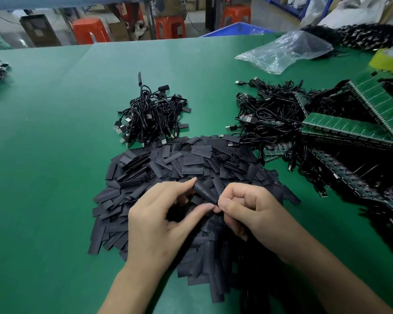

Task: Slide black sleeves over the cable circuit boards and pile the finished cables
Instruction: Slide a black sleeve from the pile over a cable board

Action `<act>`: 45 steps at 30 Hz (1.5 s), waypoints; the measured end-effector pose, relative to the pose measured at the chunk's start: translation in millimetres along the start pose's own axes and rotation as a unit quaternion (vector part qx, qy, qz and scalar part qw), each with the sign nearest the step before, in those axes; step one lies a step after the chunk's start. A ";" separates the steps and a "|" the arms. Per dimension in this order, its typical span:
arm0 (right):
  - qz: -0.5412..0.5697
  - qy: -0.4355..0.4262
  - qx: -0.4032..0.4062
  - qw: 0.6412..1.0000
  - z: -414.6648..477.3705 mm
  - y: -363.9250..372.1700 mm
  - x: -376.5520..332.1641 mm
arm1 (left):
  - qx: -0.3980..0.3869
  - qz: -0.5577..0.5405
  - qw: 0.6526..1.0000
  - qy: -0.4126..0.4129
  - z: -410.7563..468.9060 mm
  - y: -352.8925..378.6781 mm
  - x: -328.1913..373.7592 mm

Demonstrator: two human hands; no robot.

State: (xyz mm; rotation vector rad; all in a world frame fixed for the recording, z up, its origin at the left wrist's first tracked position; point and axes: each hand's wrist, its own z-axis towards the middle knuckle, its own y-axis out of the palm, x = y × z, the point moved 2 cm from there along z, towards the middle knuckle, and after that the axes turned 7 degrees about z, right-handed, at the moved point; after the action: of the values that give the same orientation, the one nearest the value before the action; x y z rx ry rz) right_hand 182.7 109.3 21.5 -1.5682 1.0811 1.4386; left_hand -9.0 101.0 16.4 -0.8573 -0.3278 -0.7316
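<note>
Grip shared on one black sleeve (203, 191), held just above loose heap of sleeves (191, 159) on green table (55, 132). Left hand (159, 216) half curled, forefinger on sleeve's far end, thumb near its close end. Right hand (252, 211) bunched tight, thumb and forefinger pinching close end. Board or cable inside sleeve: impossible to tell. Beyond heap, pile of sleeved cables (150, 114). To its right, tangle of bare cables (270, 112) lying against green circuit board strips (349, 129). Farther back, clear plastic bag (286, 51) and yellow tape roll (388, 60).
</note>
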 end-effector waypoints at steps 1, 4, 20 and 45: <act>-0.006 -0.002 0.000 1.000 -0.1 -0.2 -0.7 | -0.001 0.008 1.000 0.002 -0.1 -0.5 -0.4; -0.011 -0.004 -0.004 1.000 -0.9 -1.0 -2.2 | 0.001 0.034 0.999 0.010 -1.0 0.0 -0.8; 0.042 0.106 -0.147 0.983 -6.9 -19.9 -8.2 | 0.062 0.107 0.992 0.020 1.6 -5.4 -7.0; -0.031 -0.040 0.139 0.989 222.7 27.4 -148.5 | 0.063 -0.025 0.986 -0.149 10.0 -15.8 -27.0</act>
State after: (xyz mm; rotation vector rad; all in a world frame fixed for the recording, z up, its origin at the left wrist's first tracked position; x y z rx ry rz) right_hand 71.4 319.4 147.3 -1.3245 1.1228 1.2400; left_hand -39.1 114.1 17.1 -0.8398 -0.6586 -0.6216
